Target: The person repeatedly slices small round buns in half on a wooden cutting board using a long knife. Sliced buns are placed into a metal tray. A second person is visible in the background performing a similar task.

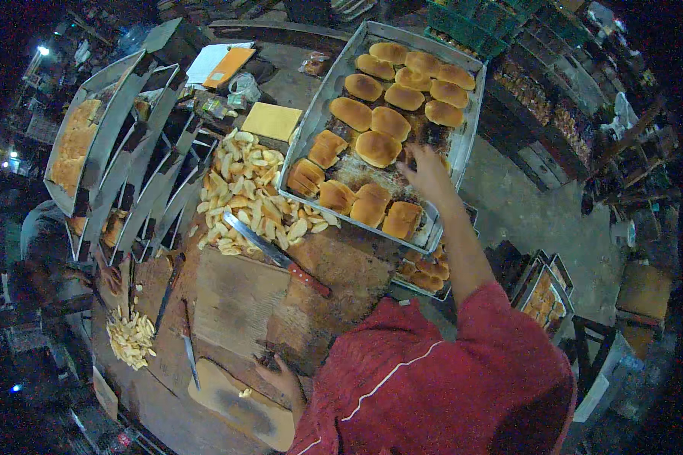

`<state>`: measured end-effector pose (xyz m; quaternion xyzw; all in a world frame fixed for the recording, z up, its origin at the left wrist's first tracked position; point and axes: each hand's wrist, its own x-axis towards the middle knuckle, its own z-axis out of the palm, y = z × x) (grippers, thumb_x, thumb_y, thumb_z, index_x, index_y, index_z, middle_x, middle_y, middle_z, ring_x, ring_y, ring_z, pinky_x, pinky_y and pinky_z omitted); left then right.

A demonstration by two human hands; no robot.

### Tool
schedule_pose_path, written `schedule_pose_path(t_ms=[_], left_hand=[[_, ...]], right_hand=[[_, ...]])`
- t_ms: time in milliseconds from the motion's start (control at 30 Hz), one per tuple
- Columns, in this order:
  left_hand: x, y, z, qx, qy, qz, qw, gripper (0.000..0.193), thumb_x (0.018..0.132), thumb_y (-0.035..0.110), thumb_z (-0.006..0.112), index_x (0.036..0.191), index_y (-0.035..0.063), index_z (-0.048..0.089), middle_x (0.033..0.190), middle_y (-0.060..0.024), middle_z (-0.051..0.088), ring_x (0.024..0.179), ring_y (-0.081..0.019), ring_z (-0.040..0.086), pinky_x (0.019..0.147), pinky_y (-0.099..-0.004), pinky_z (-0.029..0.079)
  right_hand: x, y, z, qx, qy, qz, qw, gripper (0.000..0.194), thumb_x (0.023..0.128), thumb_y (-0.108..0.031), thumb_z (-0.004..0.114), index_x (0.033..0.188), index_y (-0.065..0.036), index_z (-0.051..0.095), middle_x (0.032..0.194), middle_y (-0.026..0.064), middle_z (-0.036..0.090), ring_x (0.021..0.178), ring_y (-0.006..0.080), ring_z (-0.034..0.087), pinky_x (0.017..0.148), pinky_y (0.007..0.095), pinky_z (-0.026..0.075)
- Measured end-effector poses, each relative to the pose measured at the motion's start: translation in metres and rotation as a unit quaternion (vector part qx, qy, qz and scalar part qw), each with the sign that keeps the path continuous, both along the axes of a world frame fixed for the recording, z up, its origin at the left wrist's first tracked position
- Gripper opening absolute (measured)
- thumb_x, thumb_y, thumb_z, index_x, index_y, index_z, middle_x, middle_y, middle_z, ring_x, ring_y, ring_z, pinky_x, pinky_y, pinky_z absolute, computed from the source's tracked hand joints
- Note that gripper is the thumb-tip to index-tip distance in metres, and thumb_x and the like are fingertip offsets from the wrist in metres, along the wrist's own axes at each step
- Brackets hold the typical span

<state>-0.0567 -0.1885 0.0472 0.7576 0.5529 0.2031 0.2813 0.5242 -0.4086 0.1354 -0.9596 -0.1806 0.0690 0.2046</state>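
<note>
My right hand reaches over a metal baking tray with its fingers bent and apart. Nothing shows between them, though the palm side is partly hidden. Golden bread buns lie in rows in the tray, and one is partly covered behind the hand. My left hand is low beside the wooden board, fingers spread and holding nothing. Across the board and the bread lies a knife with a red handle, its blade tip on a heap of sliced bread pieces.
A second knife rests by a tan board. Further left are a smaller heap of slices and another person's hand. Stacked trays lean at the left. A yellow slab sits beside the big tray; more trays stand right.
</note>
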Motion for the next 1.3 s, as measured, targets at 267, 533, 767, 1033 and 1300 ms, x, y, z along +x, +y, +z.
schedule_pose_path(t_ms=[267,533,767,1033,1300], left_hand=[[0.016,0.009,0.032,-0.006,0.070,0.024,0.997,0.071,0.100,0.026,0.069,0.156,-0.0028,0.036,0.153,-0.0271,0.044,0.139,-0.0401,0.046,0.118,-0.0484,0.035],[0.015,0.003,0.013,-0.021,-0.006,0.047,0.999,0.068,0.101,0.025,0.068,0.154,-0.0048,0.038,0.152,-0.0273,0.044,0.139,-0.0408,0.045,0.118,-0.0483,0.034],[0.018,0.004,-0.003,0.014,-0.002,0.050,0.999,0.065,0.101,0.025,0.068,0.152,-0.0054,0.041,0.150,-0.0276,0.046,0.138,-0.0411,0.046,0.117,-0.0483,0.034],[0.025,0.009,0.012,0.023,-0.078,0.054,0.995,0.062,0.101,0.023,0.067,0.151,-0.0048,0.042,0.148,-0.0263,0.048,0.135,-0.0406,0.047,0.116,-0.0487,0.034],[0.089,0.037,0.086,0.038,-0.123,-0.034,0.991,0.067,0.096,0.022,0.074,0.152,0.0013,0.044,0.146,-0.0218,0.050,0.135,-0.0354,0.049,0.108,-0.0458,0.042]], right_hand=[[0.121,0.049,-0.057,0.009,0.033,-0.129,0.991,0.098,0.084,-0.067,0.072,0.142,0.009,0.050,0.140,0.0348,0.056,0.123,0.0448,0.061,0.099,0.0492,0.052],[0.131,0.061,-0.064,0.229,0.108,-0.186,0.950,0.082,0.074,-0.040,0.092,0.132,0.005,0.055,0.120,0.0191,0.068,0.109,0.0288,0.069,0.091,0.0404,0.055],[0.107,0.066,-0.031,0.250,-0.038,-0.091,0.963,0.075,0.081,-0.041,0.087,0.131,0.003,0.052,0.122,0.0232,0.066,0.114,0.0331,0.067,0.099,0.0432,0.051],[0.093,0.085,0.094,0.202,-0.079,-0.006,0.976,0.067,0.086,-0.043,0.082,0.133,-0.004,0.054,0.122,0.0215,0.067,0.114,0.0378,0.066,0.097,0.0460,0.051],[-0.018,0.120,0.243,0.041,0.009,0.314,0.949,0.065,0.086,-0.050,0.078,0.130,-0.007,0.057,0.119,0.0216,0.069,0.109,0.0379,0.068,0.093,0.0477,0.052]])
